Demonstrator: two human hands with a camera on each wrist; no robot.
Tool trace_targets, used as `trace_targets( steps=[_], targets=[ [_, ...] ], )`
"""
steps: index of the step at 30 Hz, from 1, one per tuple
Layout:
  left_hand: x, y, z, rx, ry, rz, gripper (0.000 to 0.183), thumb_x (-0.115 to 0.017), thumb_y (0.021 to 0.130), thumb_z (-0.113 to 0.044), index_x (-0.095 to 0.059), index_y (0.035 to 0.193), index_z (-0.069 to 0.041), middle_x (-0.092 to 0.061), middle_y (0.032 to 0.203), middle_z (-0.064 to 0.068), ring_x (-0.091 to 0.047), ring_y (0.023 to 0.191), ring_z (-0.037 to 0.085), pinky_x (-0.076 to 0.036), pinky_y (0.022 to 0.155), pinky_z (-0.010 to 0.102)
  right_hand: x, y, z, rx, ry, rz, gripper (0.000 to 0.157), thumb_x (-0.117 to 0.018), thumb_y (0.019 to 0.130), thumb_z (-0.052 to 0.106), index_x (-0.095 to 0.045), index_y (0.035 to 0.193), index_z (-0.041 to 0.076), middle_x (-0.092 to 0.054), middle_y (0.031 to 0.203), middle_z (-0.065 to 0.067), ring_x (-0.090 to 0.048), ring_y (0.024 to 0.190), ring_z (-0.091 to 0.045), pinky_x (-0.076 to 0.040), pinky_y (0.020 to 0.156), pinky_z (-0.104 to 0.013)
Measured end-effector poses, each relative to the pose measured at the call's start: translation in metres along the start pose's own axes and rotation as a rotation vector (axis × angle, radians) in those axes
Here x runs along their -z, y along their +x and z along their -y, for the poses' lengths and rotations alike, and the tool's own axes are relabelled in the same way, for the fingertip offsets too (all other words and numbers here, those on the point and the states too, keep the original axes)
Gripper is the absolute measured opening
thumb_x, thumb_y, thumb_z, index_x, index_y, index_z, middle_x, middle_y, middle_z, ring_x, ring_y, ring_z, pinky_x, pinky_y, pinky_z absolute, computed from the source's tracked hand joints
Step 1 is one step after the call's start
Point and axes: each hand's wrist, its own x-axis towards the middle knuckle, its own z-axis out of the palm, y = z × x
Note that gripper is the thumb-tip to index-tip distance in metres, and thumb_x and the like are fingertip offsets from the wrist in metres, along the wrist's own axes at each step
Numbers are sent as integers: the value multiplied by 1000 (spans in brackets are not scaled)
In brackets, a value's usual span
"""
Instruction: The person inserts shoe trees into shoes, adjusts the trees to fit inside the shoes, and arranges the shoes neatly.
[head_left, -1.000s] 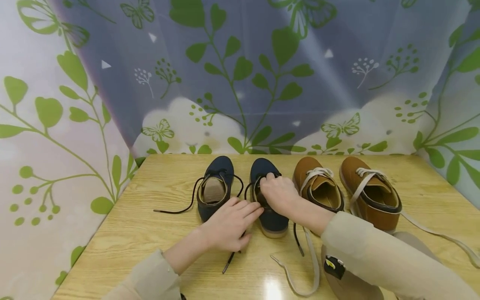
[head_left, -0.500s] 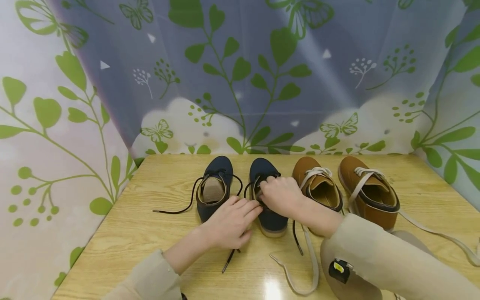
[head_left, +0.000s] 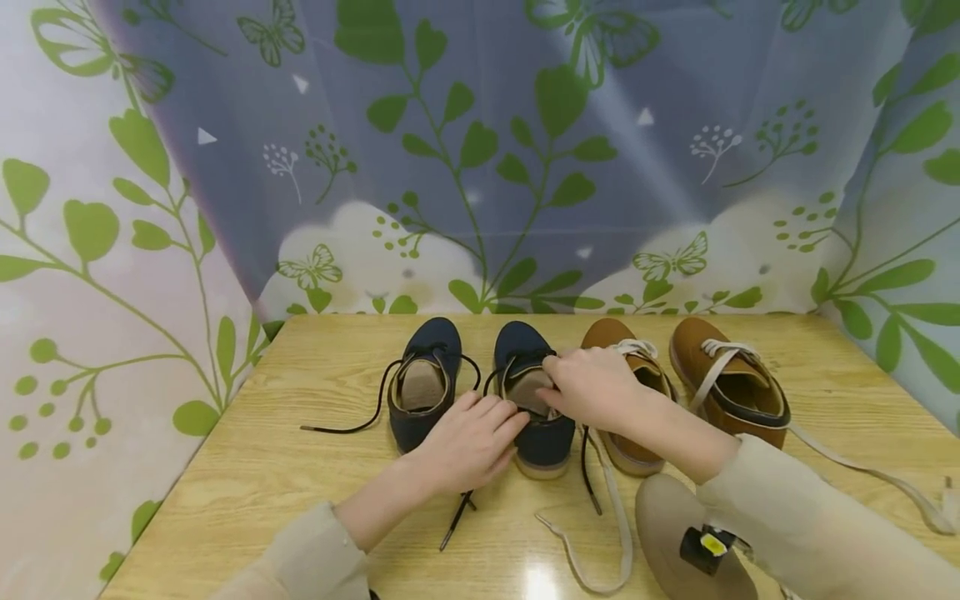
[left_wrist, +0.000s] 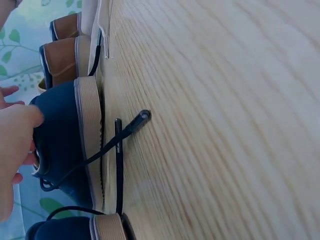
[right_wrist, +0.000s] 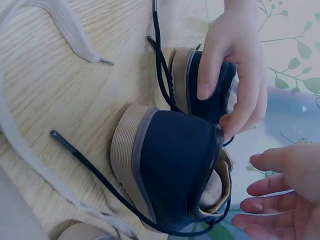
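A navy lace-up shoe [head_left: 543, 450] stands on the table, toe pointing away, with a beige insole [head_left: 525, 388] lying inside. My left hand [head_left: 467, 442] rests its fingertips on the rear collar, fingers fairly straight. In the right wrist view the left thumb hangs apart from the heel [right_wrist: 172, 155]. Just right of the shoe's opening is my right hand [head_left: 600, 385], its loosely bent fingers [right_wrist: 270, 185] spread and holding nothing. Its fingertips look apart from the shoe in the right wrist view. The matching navy shoe [head_left: 437, 337], also with an insole, stands to the left.
Two brown shoes [head_left: 692, 340] with pale laces stand at the right. A loose taupe insole [head_left: 662, 510] lies under the right forearm. Black and pale laces [head_left: 627, 533] trail across the wooden table [head_left: 247, 492]. Printed fabric [head_left: 420, 167] hangs behind.
My right hand has lifted out of the navy shoe's opening and shifted right, its fingers loosening. More of the insole inside now shows. The left hand stays at the rear collar.
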Motion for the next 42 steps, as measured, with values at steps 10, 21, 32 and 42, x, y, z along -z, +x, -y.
trace_targets(
  steps=[10,21,32,42],
  targets=[
    [-2,9,-3,21,25,-42,19,-66,84,-30,-64,96,-15,-57,91,-1,-54,86,18,-38,73,31,2,-21,-8,-9,-40,-13,30,-69,83,32,-50,67,15,-37,58,4,-34,41,-9,-26,37,-23],
    [0,11,-6,8,-22,-60,19,-61,84,-27,-63,97,-13,-57,91,1,-54,86,19,-39,78,34,16,-51,-10,-28,-20,-39,26,-69,82,34,-54,73,15,-40,66,5,-34,44,-8,-27,38,-25],
    [3,18,-9,31,-36,-52,14,-54,87,-25,-60,85,-13,-55,84,1,-53,81,19,-38,79,36,21,-78,-23,-79,16,-58,20,-69,82,32,-60,83,14,-50,75,3,-35,46,-6,-26,37,-23],
    [4,22,-9,64,-39,-50,14,-53,87,-25,-59,81,-13,-54,84,1,-52,82,20,-37,76,35,20,-98,-38,-79,72,-117,19,-69,82,32,-66,91,15,-57,80,5,-40,46,-1,-28,38,-22]
  ],
)
